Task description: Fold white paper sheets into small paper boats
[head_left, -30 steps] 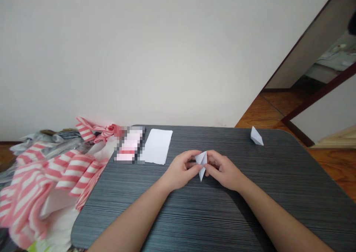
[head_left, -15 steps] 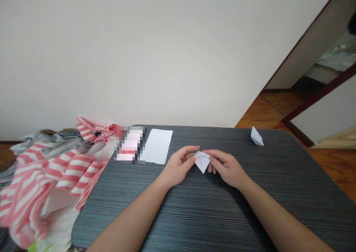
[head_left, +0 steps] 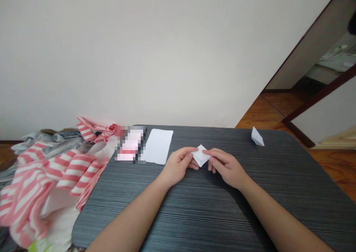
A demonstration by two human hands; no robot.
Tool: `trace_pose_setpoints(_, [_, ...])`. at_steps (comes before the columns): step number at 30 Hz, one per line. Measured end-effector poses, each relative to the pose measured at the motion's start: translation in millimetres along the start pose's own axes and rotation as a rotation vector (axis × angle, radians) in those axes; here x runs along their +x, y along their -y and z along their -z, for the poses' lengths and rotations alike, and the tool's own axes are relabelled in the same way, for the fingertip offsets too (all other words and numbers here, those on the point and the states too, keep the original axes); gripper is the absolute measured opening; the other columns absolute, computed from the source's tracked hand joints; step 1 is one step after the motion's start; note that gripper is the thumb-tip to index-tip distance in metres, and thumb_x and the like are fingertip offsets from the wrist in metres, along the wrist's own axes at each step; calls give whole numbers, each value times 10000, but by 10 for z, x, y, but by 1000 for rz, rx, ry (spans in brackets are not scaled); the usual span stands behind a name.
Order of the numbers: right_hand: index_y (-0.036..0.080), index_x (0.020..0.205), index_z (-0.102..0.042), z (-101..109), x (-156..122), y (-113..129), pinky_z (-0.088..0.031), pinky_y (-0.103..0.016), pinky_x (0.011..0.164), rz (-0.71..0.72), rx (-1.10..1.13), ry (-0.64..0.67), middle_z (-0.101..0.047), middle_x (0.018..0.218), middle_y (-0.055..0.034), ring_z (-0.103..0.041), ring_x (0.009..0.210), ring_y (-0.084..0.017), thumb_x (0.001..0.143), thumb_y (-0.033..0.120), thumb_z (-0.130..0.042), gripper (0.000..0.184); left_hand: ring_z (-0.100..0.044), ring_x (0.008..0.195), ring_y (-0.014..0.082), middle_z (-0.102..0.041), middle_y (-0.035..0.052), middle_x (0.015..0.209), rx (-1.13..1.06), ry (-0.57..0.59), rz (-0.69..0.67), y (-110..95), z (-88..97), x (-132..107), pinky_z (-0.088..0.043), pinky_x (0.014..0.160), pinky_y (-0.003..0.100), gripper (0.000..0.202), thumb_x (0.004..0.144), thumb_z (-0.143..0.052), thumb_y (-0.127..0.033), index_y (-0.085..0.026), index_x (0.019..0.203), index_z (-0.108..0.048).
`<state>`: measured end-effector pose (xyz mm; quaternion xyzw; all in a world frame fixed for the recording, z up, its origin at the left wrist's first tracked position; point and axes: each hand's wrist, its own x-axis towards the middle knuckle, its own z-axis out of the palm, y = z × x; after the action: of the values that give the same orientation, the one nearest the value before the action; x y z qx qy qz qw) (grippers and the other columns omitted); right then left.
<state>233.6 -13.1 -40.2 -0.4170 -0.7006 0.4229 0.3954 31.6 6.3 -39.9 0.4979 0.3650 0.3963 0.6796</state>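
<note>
Between my two hands is a small folded white paper (head_left: 201,159), diamond-shaped with crease lines meeting near its middle. My left hand (head_left: 179,165) pinches its left corner between thumb and fingers. On the opposite side, my right hand (head_left: 226,166) grips the right corner, with its index finger lying over the paper's upper right edge. Both hands are just above the dark wood-grained table (head_left: 183,215). The paper's underside is hidden.
A stack of white paper sheets (head_left: 159,146) lies left of my hands, beside a pixelated pinkish item (head_left: 130,144). Another folded white paper piece (head_left: 257,137) stands at the far right. Red-and-white striped cloth (head_left: 72,170) is heaped left of the table. A wall (head_left: 167,59) rises behind.
The folded paper has gone from a downward-pointing kite shape to a flatter diamond with its top point showing. My left fingers have shifted slightly, and my right index finger now reaches over the paper.
</note>
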Motion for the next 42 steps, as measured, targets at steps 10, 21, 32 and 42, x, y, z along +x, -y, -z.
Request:
trace_pose_setpoints(10, [256, 1121, -650, 1, 26, 16, -471, -293, 618, 85, -188, 29, -586, 907, -63, -566, 699, -154, 890, 261, -502, 275, -632, 689, 141, -629, 32, 823, -33, 69, 1, -28, -44, -17, -549, 671, 319, 469, 766, -657, -315, -165, 1168, -468])
trace_pose_setpoints(21, [182, 972, -587, -1, 18, 47, -455, -259, 568, -136, -27, 54, -603, 704, -15, -574, 578, -133, 900, 299, -470, 181, -610, 617, 108, -613, 4, 787, 96, 43, -22, -2, -45, -4, -500, 614, 252, 375, 758, -648, -237, -164, 1086, -482])
trace_pose_setpoints(32, [183, 653, -563, 17, 37, 77, -429, -249, 537, -207, -126, 60, -588, 558, 9, -561, 484, -121, 902, 329, -467, 305, -617, 613, 114, -623, -11, 687, 135, 49, -5, 10, -34, -4, -476, 622, 239, 278, 775, -622, -221, -169, 1010, -484])
trace_pose_setpoints(42, [176, 656, -579, 30, 36, 75, -419, -243, 552, -196, -141, 65, -591, 544, 7, -544, 485, -115, 909, 309, -461, 309, -628, 607, 130, -653, 29, 718, 154, 69, 44, -24, -40, -8, -492, 610, 252, 351, 768, -640, -285, -142, 1061, -512])
